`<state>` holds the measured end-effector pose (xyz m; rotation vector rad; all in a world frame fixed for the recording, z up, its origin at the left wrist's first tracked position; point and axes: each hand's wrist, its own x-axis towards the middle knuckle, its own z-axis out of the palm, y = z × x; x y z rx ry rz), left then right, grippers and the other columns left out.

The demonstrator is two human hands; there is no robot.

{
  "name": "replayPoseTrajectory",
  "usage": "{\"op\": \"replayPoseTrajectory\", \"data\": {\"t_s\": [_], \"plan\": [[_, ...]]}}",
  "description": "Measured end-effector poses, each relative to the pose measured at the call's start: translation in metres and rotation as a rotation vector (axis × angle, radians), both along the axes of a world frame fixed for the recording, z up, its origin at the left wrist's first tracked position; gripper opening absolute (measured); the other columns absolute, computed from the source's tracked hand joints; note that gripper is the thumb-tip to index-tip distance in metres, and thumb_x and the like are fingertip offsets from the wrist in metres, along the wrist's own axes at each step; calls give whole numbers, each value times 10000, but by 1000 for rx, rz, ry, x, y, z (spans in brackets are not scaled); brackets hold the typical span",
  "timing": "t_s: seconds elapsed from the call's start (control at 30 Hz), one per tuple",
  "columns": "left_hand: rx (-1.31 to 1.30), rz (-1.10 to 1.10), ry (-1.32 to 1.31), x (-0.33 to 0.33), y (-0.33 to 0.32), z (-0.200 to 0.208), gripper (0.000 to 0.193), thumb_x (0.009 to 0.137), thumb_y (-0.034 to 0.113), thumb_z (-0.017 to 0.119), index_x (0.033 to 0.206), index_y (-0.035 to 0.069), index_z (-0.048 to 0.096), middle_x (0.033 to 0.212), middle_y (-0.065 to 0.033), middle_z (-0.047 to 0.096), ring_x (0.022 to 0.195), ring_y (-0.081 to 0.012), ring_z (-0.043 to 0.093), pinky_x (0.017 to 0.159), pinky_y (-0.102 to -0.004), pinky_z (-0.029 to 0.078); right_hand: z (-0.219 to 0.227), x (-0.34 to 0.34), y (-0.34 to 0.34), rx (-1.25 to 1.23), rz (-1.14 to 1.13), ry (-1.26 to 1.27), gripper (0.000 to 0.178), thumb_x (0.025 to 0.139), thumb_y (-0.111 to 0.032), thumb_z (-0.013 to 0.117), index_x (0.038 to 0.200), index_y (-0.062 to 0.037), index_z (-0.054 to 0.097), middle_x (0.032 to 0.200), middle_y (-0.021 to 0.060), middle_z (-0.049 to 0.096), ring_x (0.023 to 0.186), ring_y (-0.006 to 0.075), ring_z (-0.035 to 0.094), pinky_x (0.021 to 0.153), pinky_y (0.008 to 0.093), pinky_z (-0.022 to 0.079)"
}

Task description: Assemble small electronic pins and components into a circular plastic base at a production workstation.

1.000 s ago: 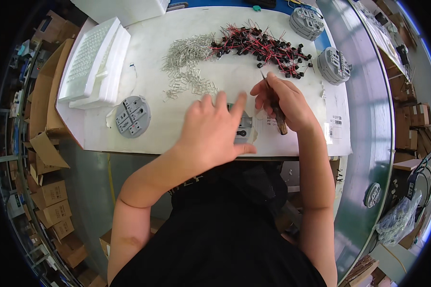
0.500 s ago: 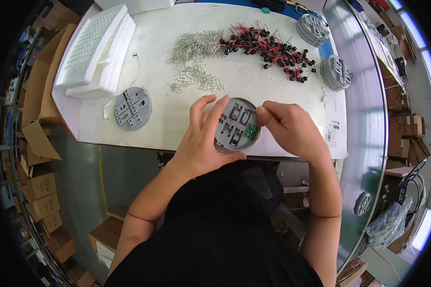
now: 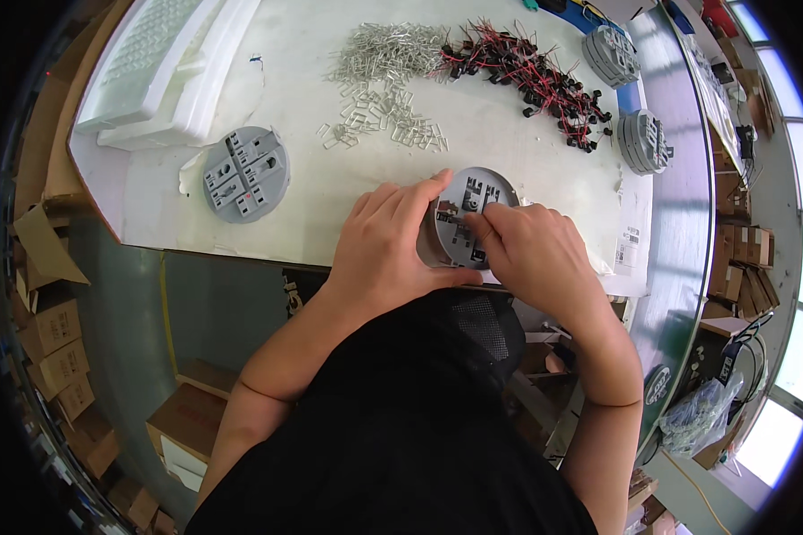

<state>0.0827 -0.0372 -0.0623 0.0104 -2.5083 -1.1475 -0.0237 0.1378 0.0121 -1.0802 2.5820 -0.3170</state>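
Observation:
Near the front edge of the table, my left hand [image 3: 376, 242] holds a round grey plastic housing [image 3: 456, 189] by its rim, fingers at the far left side and thumb along the near side. Several raised slots and dark fittings stand inside it. My right hand [image 3: 540, 250] reaches over the housing from the right, thumb and fingers pinched together at its middle. Whatever the pinch holds is hidden. A similar grey disc [image 3: 248, 178] with raised blocks lies on the table to the left, apart from both hands.
Bent metal clips [image 3: 388, 55] are heaped at the back middle, beside black parts with red wires [image 3: 544, 82]. Stacked grey discs [image 3: 609, 55] and another stack [image 3: 644, 143] stand at the right. White foam trays [image 3: 143, 67] occupy the back left, next to a cardboard box [image 3: 40, 178].
My right hand has moved from the housing's right rim in over its middle. The housing has turned in my left hand, and the green part seen earlier no longer shows. The whole view has shifted.

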Motion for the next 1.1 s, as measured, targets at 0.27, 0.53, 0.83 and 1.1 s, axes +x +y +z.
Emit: {"op": "replayPoseTrajectory", "data": {"t_s": [0.27, 0.53, 0.83, 1.1], "plan": [[-32, -16, 14, -1, -3, 1, 1068, 644, 588, 963, 1475, 37, 581, 1121, -87, 744, 989, -272, 693, 917, -418, 524, -3, 0, 1, -60, 16, 6, 373, 1060, -330, 640, 808, -60, 688, 665, 169, 676, 620, 433, 662, 580, 543, 524], [-45, -4, 52, -1, 0, -1, 1047, 659, 579, 961, 1467, 30, 583, 1141, -83, 744, 1001, -260, 702, 919, -416, 519, -8, 8, 0, -95, 6, 80, 302, 1039, -282, 663, 826, -68, 681, 705, 143, 695, 622, 410, 670, 568, 511, 532], [-43, -8, -10, -2, -1, 0, 1044, 657, 598, 962, 1465, 50, 592, 1140, -89, 743, 1026, -271, 711, 923, -420, 516, -6, 18, -8, 23, 94, 261, 203, 996, -252, 711, 853, -112, 681, 730, 87, 710, 620, 308, 723, 535, 430, 551], [-15, 2, -21, -2, -3, -1, 1050, 650, 599, 966, 1471, 62, 593, 1106, -89, 747, 1026, -277, 714, 939, -424, 517, 1, 11, -9, 19, 134, 252, 273, 1030, -288, 693, 845, -95, 637, 715, 97, 675, 633, 347, 690, 553, 473, 525]]}}
